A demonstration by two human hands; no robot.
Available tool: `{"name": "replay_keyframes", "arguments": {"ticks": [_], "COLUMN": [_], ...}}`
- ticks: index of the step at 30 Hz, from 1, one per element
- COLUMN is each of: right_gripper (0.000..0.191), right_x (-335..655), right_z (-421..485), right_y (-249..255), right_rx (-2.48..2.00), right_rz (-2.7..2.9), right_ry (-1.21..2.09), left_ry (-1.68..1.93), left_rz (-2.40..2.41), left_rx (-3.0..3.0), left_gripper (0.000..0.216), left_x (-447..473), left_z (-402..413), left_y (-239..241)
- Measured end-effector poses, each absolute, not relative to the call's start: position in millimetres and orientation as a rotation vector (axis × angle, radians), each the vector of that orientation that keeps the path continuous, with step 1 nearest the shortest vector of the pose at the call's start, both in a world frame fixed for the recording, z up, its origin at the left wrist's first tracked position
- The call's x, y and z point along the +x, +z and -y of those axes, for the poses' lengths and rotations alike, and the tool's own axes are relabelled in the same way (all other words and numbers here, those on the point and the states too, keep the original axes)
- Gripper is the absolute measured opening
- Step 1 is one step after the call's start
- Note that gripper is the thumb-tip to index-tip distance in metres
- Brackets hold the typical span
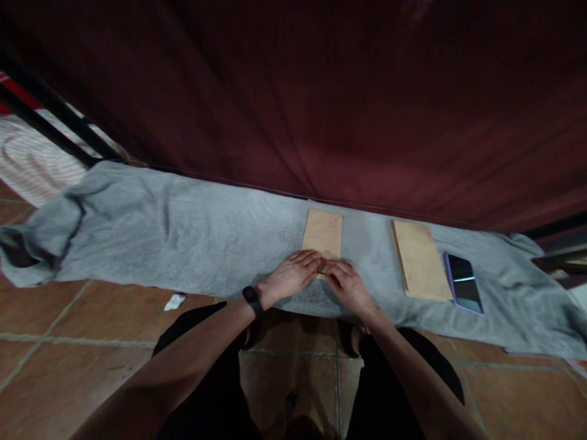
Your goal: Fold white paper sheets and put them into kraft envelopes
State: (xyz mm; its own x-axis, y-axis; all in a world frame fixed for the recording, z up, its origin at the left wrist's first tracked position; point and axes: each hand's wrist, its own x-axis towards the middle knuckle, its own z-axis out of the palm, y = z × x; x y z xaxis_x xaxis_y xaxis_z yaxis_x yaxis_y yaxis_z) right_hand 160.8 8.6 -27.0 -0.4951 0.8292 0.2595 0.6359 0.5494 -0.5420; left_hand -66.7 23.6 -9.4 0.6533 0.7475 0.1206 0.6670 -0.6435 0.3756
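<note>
A brown paper envelope (pixel 323 231) with small red print near its far right corner lies lengthwise before me on a grey cloth (pixel 220 238). At its near end, my left hand (pixel 292 276) presses with fingers together, a dark band around the wrist. My right hand (pixel 349 286) is curled in from the other side, thumb and fingers closed on the same near edge. The two hands' fingertips almost meet there, over what looks like a turned-up flap. The fingers partly hide that end of the envelope.
To the right sits a stack of brown envelopes (pixel 420 261), beside a phone (pixel 464 282) in a purple case. A dark red curtain (pixel 293 110) hangs behind the cloth. On the tiled floor (pixel 114 373) lies a white scrap (pixel 175 302). Striped fabric (pixel 41 156) is at far left.
</note>
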Motion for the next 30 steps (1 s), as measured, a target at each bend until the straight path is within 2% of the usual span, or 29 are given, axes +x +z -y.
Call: {"name": "replay_keyframes", "arguments": {"ticks": [5,12,30], "right_gripper": [0.014,0.015,0.012], "right_x": [159.9,160.3,157.1], "right_z": [-7.4,-7.6,-8.3], "right_y": [-28.6,-28.7,-29.9], "right_rx": [-1.193,-1.203,-1.316], "right_rz": [2.271,2.252,2.217], "right_ry": [0.526,0.560,0.500], "left_ry": [0.461,0.517,0.516], "left_rz": [-1.137,-1.140,-1.251], "left_rx": [2.494,2.426,2.435], "left_gripper": [0.042,0.024,0.021], "left_x": [-66.4,-65.8,-58.5], "left_z": [-22.9,-21.4,-19.4], "left_y": [-11.1,-12.1,-14.8]}}
